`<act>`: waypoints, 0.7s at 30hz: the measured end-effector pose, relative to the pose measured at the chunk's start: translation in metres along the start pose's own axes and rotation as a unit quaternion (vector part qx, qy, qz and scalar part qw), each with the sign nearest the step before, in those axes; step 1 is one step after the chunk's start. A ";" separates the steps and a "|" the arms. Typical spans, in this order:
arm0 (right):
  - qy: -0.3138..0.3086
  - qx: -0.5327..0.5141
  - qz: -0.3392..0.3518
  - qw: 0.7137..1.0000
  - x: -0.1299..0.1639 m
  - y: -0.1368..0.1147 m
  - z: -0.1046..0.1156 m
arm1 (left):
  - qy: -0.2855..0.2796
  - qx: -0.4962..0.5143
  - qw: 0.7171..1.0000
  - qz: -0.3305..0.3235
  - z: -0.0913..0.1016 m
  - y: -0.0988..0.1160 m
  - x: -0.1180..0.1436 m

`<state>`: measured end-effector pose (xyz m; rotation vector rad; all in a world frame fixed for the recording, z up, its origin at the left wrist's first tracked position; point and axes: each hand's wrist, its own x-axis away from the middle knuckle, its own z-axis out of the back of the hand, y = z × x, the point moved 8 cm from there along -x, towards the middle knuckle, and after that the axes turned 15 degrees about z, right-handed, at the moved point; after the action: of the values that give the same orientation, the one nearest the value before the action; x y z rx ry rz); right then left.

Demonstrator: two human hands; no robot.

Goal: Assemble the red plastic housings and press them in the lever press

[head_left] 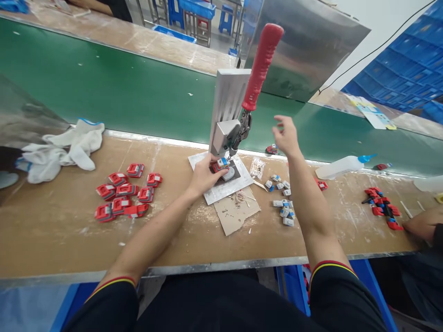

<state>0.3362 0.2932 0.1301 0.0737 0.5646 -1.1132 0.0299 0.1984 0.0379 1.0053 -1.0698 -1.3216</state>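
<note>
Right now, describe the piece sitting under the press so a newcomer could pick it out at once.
Find the hand press with the tall red lever handle, standing mid-bench beside the green conveyor belt. At its foot, on a dark base plate, the left hand steadies a small red, blue and grey part. Unlike the all-red pieces heaped to the left, it sits alone under the press head.

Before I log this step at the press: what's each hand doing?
Left hand: closed on the small red and blue part under the press.
Right hand: open, empty, in the air near the red lever.
</note>
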 end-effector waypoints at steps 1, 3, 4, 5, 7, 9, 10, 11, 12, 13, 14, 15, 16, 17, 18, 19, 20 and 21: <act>0.069 -0.033 0.034 0.997 -0.006 -0.023 0.019 | 0.001 -0.004 1.000 -0.002 -0.003 0.000 -0.001; 0.165 -0.089 0.115 0.976 -0.017 -0.081 0.055 | 0.003 -0.011 1.000 -0.009 -0.008 -0.001 -0.002; 0.189 -0.110 0.141 0.965 -0.022 -0.111 0.070 | 0.002 -0.014 1.000 -0.012 -0.011 -0.002 -0.002; 0.206 -0.128 0.160 0.957 -0.027 -0.139 0.083 | 0.001 -0.014 1.000 -0.016 -0.013 -0.003 -0.002; 0.216 -0.165 0.182 0.945 -0.040 -0.185 0.100 | 0.003 -0.015 1.000 -0.021 -0.015 -0.006 -0.002; 0.217 -0.216 0.222 0.926 -0.049 -0.217 0.108 | 0.008 -0.016 0.999 -0.026 -0.016 -0.008 -0.001; 0.217 -0.234 0.240 0.917 -0.051 -0.226 0.110 | 0.012 -0.016 0.999 -0.029 -0.016 -0.008 0.000; 0.219 -0.243 0.254 0.910 -0.050 -0.232 0.111 | 0.016 -0.015 0.999 -0.032 -0.016 -0.008 0.001; 0.224 -0.242 0.260 0.908 -0.048 -0.233 0.112 | 0.021 -0.011 0.999 -0.032 -0.016 -0.008 0.001; 0.232 -0.232 0.260 0.908 -0.044 -0.233 0.114 | 0.025 -0.002 0.999 -0.030 -0.015 -0.009 0.002; 0.240 -0.218 0.256 0.911 -0.039 -0.231 0.116 | 0.031 0.012 0.999 -0.025 -0.013 -0.009 0.002; 0.252 -0.204 0.256 0.911 -0.034 -0.229 0.119 | 0.038 0.030 0.999 -0.019 -0.011 -0.009 0.003; 0.260 -0.192 0.259 0.910 -0.030 -0.229 0.121 | 0.047 0.053 0.997 -0.012 -0.007 -0.009 0.003; 0.260 -0.182 0.264 0.911 -0.026 -0.229 0.122 | 0.056 0.079 0.995 -0.006 -0.003 -0.010 0.004; 0.255 -0.174 0.265 0.914 -0.024 -0.229 0.122 | 0.065 0.104 0.992 -0.001 0.002 -0.011 0.005; 0.247 -0.166 0.261 0.918 -0.022 -0.229 0.121 | 0.072 0.127 0.989 0.003 0.008 -0.012 0.007; 0.239 -0.161 0.253 0.924 -0.020 -0.228 0.120 | 0.074 0.150 0.986 0.008 0.014 -0.013 0.009; 0.237 -0.159 0.245 0.927 -0.018 -0.226 0.119 | 0.068 0.172 0.983 0.020 0.019 -0.015 0.010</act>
<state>0.1818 0.1657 0.2898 0.1944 1.0886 -0.4987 0.0072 0.1889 0.0276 1.3037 -1.2311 -1.0385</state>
